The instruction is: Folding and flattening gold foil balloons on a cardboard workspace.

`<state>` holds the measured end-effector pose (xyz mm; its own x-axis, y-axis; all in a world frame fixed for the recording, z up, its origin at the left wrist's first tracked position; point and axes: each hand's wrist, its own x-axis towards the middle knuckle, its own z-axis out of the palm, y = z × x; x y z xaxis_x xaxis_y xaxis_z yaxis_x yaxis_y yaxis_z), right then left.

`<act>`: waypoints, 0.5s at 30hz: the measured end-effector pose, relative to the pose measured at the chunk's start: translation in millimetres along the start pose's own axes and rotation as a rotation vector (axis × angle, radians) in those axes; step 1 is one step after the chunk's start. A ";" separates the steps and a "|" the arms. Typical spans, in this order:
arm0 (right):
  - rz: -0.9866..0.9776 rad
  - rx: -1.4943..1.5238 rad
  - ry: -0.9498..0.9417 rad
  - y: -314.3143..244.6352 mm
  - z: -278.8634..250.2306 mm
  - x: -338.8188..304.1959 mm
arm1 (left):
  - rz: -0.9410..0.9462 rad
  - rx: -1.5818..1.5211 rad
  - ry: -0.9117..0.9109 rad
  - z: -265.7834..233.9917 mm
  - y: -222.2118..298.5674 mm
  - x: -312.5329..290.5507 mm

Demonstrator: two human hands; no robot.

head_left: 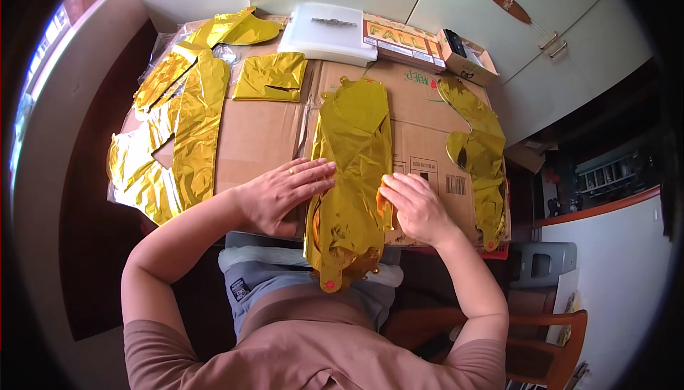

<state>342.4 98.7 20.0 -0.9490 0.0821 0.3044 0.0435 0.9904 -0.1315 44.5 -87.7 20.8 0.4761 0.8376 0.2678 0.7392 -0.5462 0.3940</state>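
Note:
A flat, gold foil balloon (354, 140), folded lengthwise into a long strip, lies in front of me on a cardboard sheet (274, 133). Its near end, with a rounded tab, hangs over the cardboard's front edge towards my lap. My left hand (288, 192) rests palm down with fingers stretched out, their tips on the balloon's left edge. On the opposite side, my right hand (415, 208) has its fingers curled round the foil's right edge, where a small orange-tinted flap sticks up. The thumb of that hand is mostly hidden.
Large gold foil balloons (199, 126) spread over the left side, beside a folded gold foil packet (271, 77). Another gold balloon (484, 147) lies at the right. Along the back stand a translucent plastic box (331, 30), a printed carton (403, 39) and a small open box (468, 58).

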 end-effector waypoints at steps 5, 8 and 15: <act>0.007 0.014 0.085 -6.1 -4.4 -14.3 | -0.062 0.046 -0.048 -4.0 19.2 -13.3; -0.063 -0.075 0.105 1.0 -9.7 -25.0 | -0.049 0.063 -0.073 -6.4 29.5 -17.9; -0.105 -0.062 0.132 -20.7 -13.8 -44.0 | -0.097 0.476 0.112 44.5 56.0 -34.4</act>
<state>387.6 76.1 22.4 -0.9002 -0.0118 0.4354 -0.0302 0.9989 -0.0355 90.7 -146.6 -5.5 0.3594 0.8639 0.3529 0.9255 -0.3785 -0.0161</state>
